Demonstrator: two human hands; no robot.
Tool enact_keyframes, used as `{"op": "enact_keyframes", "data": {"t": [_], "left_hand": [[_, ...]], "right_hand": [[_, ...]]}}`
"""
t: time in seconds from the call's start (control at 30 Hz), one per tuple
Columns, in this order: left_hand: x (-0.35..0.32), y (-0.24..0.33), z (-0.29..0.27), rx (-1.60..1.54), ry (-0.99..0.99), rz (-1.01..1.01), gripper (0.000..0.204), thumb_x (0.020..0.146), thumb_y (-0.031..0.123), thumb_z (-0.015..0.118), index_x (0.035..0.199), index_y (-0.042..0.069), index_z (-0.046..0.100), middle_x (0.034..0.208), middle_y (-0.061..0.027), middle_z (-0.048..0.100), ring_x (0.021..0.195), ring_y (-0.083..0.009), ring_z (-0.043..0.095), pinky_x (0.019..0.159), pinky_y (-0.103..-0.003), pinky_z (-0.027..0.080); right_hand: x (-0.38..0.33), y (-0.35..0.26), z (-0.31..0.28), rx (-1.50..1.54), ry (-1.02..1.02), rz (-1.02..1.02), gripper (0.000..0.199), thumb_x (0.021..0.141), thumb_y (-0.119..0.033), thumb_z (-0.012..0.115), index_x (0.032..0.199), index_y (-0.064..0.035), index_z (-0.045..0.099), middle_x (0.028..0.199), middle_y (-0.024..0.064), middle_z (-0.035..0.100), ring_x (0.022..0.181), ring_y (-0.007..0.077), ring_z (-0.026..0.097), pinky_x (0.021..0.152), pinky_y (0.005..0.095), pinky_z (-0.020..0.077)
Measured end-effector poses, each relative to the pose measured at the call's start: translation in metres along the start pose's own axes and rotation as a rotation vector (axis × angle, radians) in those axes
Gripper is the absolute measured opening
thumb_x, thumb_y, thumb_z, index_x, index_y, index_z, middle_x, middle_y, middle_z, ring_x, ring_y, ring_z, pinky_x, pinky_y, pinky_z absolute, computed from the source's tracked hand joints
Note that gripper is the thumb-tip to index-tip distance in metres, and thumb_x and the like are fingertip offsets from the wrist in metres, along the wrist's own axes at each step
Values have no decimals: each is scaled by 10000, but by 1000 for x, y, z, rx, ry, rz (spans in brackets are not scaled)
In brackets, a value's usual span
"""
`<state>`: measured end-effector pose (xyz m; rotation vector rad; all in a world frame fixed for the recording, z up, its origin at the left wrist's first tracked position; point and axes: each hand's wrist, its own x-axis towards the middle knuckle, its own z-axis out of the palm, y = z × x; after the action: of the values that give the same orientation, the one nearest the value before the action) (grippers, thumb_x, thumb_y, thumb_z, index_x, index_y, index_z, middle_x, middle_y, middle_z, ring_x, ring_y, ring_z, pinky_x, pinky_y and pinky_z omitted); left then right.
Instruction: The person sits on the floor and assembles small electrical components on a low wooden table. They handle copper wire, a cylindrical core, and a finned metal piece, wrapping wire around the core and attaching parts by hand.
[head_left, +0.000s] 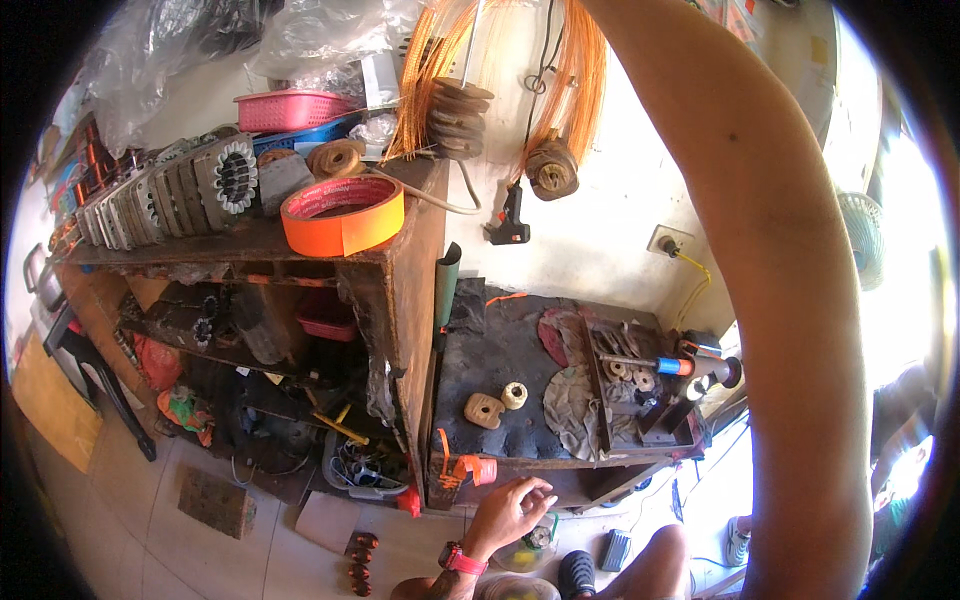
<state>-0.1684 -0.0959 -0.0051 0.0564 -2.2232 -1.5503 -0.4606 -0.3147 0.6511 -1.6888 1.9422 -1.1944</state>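
My left hand [512, 514], with a red watch at the wrist, hovers low by the front edge of a dark workbench [500, 345]. Its fingers are loosely curled and apart, with nothing in them. Just below it a small round reel [538, 538] lies on the floor. My right forearm [770, 260] rises from the lower right to the top edge, and its hand is out of view. On the bench lie a wooden former [485, 410] and a small pale spool [514, 395].
A wooden shelf unit carries a large orange tape roll [342, 216], a row of stator cores [160, 195] and a pink basket [290, 108]. Copper wire bundles [575, 70] and a black glue gun [512, 226] hang on the wall. A fan [862, 236] stands at the right.
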Motion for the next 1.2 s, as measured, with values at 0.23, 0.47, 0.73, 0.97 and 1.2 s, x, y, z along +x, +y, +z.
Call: {"op": "enact_keyframes", "data": {"t": [0.23, 0.47, 0.73, 0.97, 1.2], "left_hand": [[1, -5, -2, 29, -34, -18, 222, 971, 255, 751, 1073, 65, 700, 927, -76, 758, 788, -198, 740, 708, -326, 586], [-2, -5, -5, 12, -20, 10, 216, 969, 248, 751, 1070, 64, 702, 928, -74, 760, 795, -204, 745, 709, -330, 588], [-3, -4, -7, 55, -24, 22, 217, 967, 240, 757, 1078, 54, 732, 923, -75, 772, 806, -177, 748, 719, -313, 600], [-1, -7, -4, 57, -60, 26, 208, 973, 245, 747, 1087, 74, 721, 949, -82, 770, 845, -204, 763, 732, -341, 603], [0, -11, 0, 91, -88, 41, 245, 979, 282, 735, 1133, 95, 701, 986, -87, 771, 885, -231, 767, 757, -366, 600]], "right_hand": [[21, 7, 0, -43, 116, -46, 198, 995, -171, 599, 875, -45, 695, 752, 43, 657, 649, 161, 621, 576, 268, 516], [18, 10, -20, -69, -488, -121, 283, 1001, -189, 538, 742, -100, 607, 606, 14, 519, 483, 149, 483, 447, 291, 381], [5, 11, -12, -36, -307, -110, 327, 1002, -184, 501, 681, -131, 527, 567, -18, 413, 451, 127, 403, 421, 297, 326], [-9, 8, -5, -16, -88, -87, 264, 971, -212, 616, 715, -153, 595, 595, -44, 496, 518, 100, 463, 488, 278, 379], [-57, 11, 41, -166, 422, -41, 87, 941, -219, 682, 941, -179, 759, 888, -17, 777, 770, 89, 698, 652, 309, 537]]}}
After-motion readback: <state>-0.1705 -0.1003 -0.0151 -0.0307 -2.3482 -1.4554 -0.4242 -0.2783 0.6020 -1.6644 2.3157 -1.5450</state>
